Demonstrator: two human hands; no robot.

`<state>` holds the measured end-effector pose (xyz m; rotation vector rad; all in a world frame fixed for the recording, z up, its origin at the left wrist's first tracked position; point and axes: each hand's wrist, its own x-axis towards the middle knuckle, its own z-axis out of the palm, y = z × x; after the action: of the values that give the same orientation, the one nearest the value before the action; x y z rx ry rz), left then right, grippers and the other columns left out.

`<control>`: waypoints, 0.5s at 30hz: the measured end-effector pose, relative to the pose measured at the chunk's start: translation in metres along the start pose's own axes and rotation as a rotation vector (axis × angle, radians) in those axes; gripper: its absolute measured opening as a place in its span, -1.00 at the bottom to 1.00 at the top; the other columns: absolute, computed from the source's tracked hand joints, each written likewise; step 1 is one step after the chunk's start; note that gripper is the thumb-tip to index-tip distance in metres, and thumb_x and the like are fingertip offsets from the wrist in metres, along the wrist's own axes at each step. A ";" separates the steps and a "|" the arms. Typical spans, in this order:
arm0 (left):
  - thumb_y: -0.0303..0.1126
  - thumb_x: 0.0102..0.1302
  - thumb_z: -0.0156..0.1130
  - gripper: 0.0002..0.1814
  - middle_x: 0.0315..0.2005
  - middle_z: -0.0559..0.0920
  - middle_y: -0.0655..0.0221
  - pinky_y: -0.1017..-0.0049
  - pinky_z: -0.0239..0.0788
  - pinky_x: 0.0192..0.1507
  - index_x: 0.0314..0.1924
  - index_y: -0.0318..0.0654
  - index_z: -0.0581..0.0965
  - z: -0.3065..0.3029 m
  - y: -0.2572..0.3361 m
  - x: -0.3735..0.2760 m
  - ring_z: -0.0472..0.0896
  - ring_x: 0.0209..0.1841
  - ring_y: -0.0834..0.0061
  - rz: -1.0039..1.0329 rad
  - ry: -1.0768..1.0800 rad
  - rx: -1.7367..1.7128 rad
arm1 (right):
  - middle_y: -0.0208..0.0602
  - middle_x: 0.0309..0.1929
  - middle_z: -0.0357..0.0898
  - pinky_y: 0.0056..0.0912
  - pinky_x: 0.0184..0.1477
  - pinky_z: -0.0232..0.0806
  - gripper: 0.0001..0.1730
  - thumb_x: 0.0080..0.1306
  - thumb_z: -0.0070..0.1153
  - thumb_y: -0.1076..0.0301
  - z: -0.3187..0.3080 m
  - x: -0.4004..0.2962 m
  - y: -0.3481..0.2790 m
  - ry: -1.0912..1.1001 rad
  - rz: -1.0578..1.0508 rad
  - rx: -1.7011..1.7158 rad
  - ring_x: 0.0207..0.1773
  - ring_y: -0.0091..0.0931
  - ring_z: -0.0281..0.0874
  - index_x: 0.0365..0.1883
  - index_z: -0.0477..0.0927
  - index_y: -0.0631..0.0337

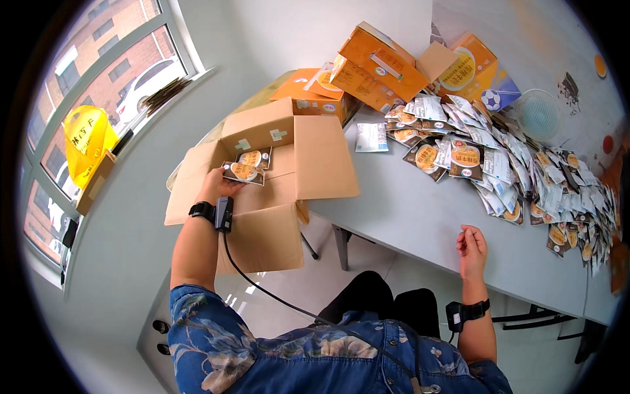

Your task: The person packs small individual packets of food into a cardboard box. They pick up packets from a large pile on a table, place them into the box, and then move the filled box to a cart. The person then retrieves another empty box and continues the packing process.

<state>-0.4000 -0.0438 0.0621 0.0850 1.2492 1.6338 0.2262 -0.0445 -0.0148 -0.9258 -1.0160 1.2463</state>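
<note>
My left hand (220, 186) reaches into an open cardboard box (325, 162) with its flaps spread. It grips a dark brown printed drink sachet (243, 173) by its near edge. A second brown sachet (255, 156) shows just beyond it, partly overlapped; whether my hand also holds that one cannot be told. Over the front edge of the grey table (393, 197) is my right hand (472, 252), fingers loosely curled together with nothing visible in them. Beyond it, a large heap of brown and white sachets (465, 157) spreads along the table. One white sachet (371, 137) lies apart, nearer the box.
Orange printed cartons (376, 69) are stacked behind the heap, beside an orange and blue carton (475, 74). A round mesh fan guard (539, 115) stands by the wall. At left, a yellow bag (88, 143) sits at the window. A black cable (275, 298) runs from my left wrist.
</note>
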 end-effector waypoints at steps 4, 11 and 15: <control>-0.39 0.34 -0.27 -0.64 0.09 0.37 -0.03 -0.17 0.14 0.13 0.08 -0.38 0.26 -0.046 0.012 0.031 0.36 0.15 -0.02 -0.052 0.037 0.059 | -0.51 -0.49 0.45 -0.73 -0.47 0.11 -0.80 0.37 -0.07 0.28 0.003 0.001 0.001 -0.022 0.011 0.008 -0.49 -0.72 0.30 -0.20 0.50 0.21; -0.39 0.17 0.08 -0.73 -0.29 0.58 0.08 0.14 0.38 -0.15 -0.15 -0.39 0.45 -0.017 0.003 0.002 0.57 -0.22 0.11 0.135 0.185 0.753 | -0.49 -0.48 0.45 -0.72 -0.46 0.12 -0.79 0.37 -0.07 0.28 0.006 0.000 0.001 -0.013 0.007 0.002 -0.49 -0.72 0.29 -0.19 0.50 0.24; -0.27 0.09 0.23 -0.51 -0.12 0.56 0.08 0.27 0.33 0.03 0.04 -0.26 0.43 0.012 -0.003 0.018 0.50 -0.04 0.07 0.351 -0.182 1.499 | -0.49 -0.48 0.45 -0.72 -0.47 0.11 -0.79 0.37 -0.07 0.28 0.001 -0.001 0.001 0.013 -0.007 -0.041 -0.49 -0.72 0.29 -0.20 0.50 0.25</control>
<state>-0.4001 -0.0226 0.0563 1.3749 2.1020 0.5699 0.2251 -0.0452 -0.0153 -0.9600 -1.0364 1.2161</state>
